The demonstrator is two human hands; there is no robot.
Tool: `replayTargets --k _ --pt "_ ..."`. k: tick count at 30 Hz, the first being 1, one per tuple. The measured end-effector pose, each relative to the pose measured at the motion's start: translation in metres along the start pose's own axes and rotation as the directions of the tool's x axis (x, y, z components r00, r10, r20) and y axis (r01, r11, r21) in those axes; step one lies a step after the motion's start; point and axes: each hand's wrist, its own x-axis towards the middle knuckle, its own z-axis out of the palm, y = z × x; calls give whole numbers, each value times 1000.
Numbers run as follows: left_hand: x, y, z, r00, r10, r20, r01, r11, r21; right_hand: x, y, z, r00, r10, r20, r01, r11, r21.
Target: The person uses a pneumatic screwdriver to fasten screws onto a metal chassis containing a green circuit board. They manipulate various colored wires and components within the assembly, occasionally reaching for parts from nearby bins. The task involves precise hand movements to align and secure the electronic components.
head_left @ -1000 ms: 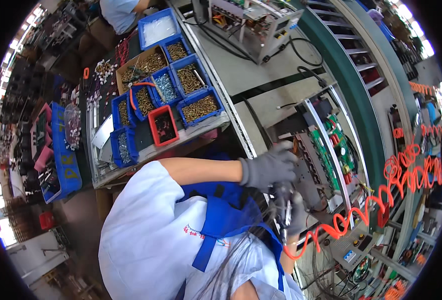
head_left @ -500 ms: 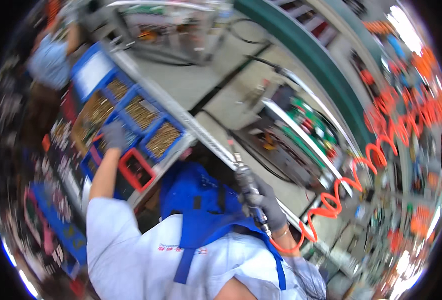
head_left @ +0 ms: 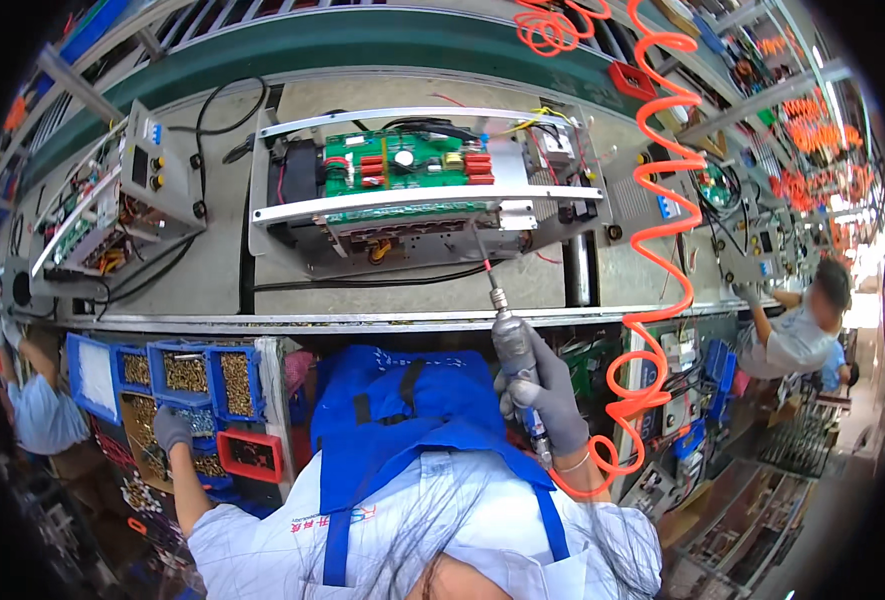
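Observation:
My right hand, in a grey glove, is wrapped round a pneumatic screwdriver. The tool points up and away, its long bit ending near the lower front of an open metal chassis with a green circuit board. An orange coiled air hose runs from the tool's rear end. My left hand, also gloved, is at the blue parts bins, beside the one with silver screws. Its fingers look drawn together; whatever they may hold is too small to make out.
Brass-coloured screws fill several neighbouring bins. A red tray stands right of my left hand. Another open chassis is on the line at left. Co-workers are at the far left and right, one in a pale shirt.
My view has swung round from a tilted angle and now faces the chassis squarely. The screwdriver stays in my right hand, its bit now by the chassis. My left hand remains at the bins.

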Motion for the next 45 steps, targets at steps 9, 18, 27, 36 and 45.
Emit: replayTargets --k 9,18,27,36,45 --pt "23 -49 11 946 -286 150 312 686 -657 3 4 -15 998 -55 -23 55 998 -20" --pt "-15 3 -1 788 612 63 560 -671 -485 47 42 -44 967 249 -50 -249 968 -9" --pt "-102 320 -22 601 721 346 665 -210 -717 122 77 -61 961 270 -67 -274 959 -69" --pt "-133 504 60 153 846 511 945 26 -325 100 54 -55 965 260 27 -257 963 -84" --pt "-129 523 29 78 848 525 979 35 -202 64 37 -59 970 216 107 -201 971 -133"
